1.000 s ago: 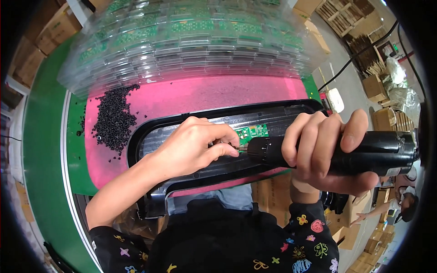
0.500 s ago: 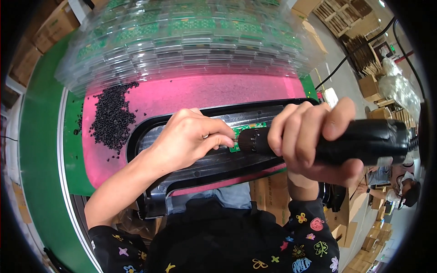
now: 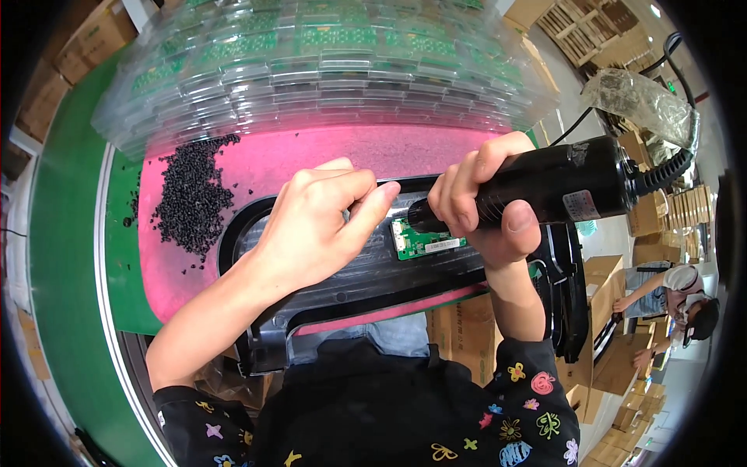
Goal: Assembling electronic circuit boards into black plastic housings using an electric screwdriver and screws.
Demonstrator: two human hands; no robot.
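My right hand (image 3: 498, 222) is wrapped round a black electric screwdriver (image 3: 580, 183), whose nose points left over the far edge of a small green circuit board (image 3: 414, 247). The bit's tip is hidden. This board has a white connector at its left end and lies inside a long black plastic housing (image 3: 342, 292). Just left of the nose, my left hand (image 3: 315, 226) is raised over the housing, thumb and forefinger pressed together; anything between them is too small or hidden to tell.
A heap of small black screws (image 3: 191, 198) lies on the pink mat (image 3: 311, 148) at left. Stacked clear trays (image 3: 327, 86) of green boards stand behind. The screwdriver's cord (image 3: 665, 173) runs off right. A co-worker (image 3: 677, 300) is at far right, near cardboard boxes (image 3: 615, 366).
The screwdriver has swung from nearly level to a slant, its rear now farther away, and its nose has shifted toward the board's far edge. My left fingers have lifted away from the board.
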